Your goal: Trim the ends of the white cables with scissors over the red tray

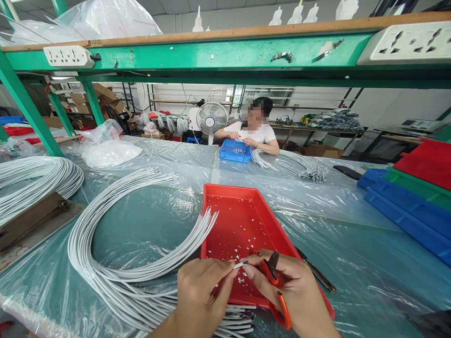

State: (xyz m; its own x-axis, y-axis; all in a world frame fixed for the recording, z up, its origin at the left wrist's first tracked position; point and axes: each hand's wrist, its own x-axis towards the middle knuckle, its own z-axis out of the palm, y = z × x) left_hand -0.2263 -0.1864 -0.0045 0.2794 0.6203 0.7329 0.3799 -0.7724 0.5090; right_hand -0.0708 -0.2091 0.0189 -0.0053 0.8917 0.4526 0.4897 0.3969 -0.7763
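Pinching wht cable tip [240,265], L grip [202,288] closed

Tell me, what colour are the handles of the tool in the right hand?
Orange. The handles show best in the head view, the only one here.

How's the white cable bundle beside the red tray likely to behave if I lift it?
The white cable bundle will probably flex springily rather than hang limp, as it holds a broad curve. Its fanned ends may splay apart. It might also slide easily on the glossy plastic sheet.
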